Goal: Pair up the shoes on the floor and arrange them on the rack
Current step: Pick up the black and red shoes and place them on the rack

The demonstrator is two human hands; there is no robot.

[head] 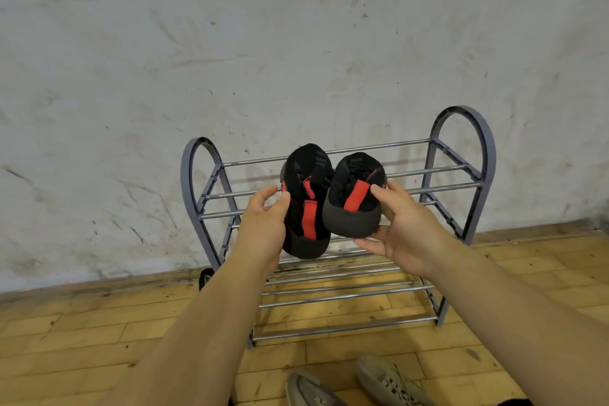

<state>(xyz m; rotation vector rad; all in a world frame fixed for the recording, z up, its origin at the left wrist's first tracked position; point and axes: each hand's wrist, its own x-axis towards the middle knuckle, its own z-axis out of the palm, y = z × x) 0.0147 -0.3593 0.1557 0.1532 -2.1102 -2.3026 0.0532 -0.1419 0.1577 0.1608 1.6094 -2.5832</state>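
— Above the top rails of the rack (461, 171) I have two black shoes with red strips, side by side, heels toward my camera. The left black shoe (304, 208) hangs a little lower than the right black shoe (354, 198).
— Who holds what?
— My left hand (263, 227) grips the left one, thumb and fingers curled round its outer side. My right hand (402, 231) grips the other, thumb on the heel's edge, fingers under the sole.
— Are they down on the rails?
— I cannot tell; the shoes cover that spot.
— And around them?
— The rack stands on a wooden floor (82, 339) against a scuffed white wall (263, 26). A pale laced shoe (385, 379) and a grey shoe (309, 389) show on the floor in front of the rack, near me. Something dark (206, 275) sits behind the rack's left foot, too hidden to name.
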